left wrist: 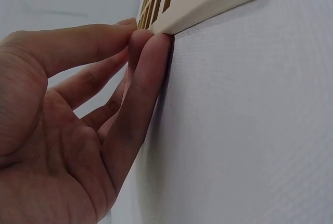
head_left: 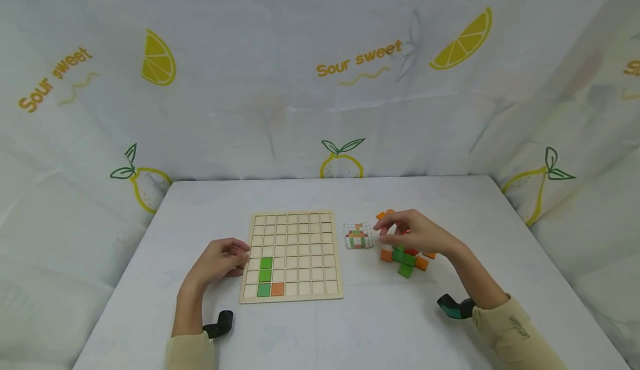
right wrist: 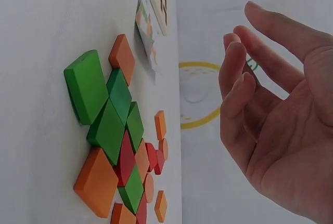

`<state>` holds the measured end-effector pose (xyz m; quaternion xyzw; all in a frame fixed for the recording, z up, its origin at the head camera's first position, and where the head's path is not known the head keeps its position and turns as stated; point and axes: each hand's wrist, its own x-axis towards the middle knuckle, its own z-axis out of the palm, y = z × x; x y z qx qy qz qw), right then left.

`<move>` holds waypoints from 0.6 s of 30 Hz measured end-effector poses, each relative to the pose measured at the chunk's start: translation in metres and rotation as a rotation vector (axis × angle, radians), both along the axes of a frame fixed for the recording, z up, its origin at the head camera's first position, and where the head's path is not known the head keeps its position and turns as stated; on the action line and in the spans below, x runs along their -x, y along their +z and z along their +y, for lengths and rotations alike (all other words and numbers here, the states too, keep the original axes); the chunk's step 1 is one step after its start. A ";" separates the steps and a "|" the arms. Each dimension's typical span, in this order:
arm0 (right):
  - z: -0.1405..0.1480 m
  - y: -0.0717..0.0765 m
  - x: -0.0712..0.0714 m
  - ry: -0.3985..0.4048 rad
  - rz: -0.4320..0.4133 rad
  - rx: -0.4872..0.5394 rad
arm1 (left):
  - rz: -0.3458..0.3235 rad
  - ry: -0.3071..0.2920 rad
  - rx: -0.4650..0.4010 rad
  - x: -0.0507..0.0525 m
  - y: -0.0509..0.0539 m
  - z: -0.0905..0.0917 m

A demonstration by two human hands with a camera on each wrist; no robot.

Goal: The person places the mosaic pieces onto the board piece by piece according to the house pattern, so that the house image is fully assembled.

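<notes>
- Board (head_left: 304, 248) in the head view: flat on the table (head_left: 390, 325), just right of the left hand (head_left: 216, 260), with three green squares (head_left: 265, 275) in one column near its left side and an orange square (head_left: 277, 289) beside the lowest.
- Also from the head: the right hand (head_left: 412, 231) hovers over loose blocks (head_left: 406, 270), its fingertips near a pattern card (head_left: 358, 235).
- Left wrist view: the grip is clamped on the board's edge, fingertips gathered at the rim.
- Right wrist view: the grip is loose, thumb apart from the curved fingers; green, red and orange blocks lie apart from it.
</notes>
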<state>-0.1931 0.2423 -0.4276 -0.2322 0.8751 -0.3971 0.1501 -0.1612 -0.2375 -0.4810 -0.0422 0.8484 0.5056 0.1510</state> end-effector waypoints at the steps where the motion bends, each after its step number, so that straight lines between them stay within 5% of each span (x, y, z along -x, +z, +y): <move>1: 0.001 0.000 0.000 -0.007 -0.006 -0.001 | 0.000 0.003 0.002 0.000 0.000 0.000; 8: 0.013 -0.007 -0.001 -0.038 -0.059 0.007 | 0.019 0.001 -0.002 0.000 -0.002 0.001; 18: 0.025 -0.024 0.001 0.017 -0.105 0.040 | 0.006 0.003 -0.006 -0.002 -0.004 -0.001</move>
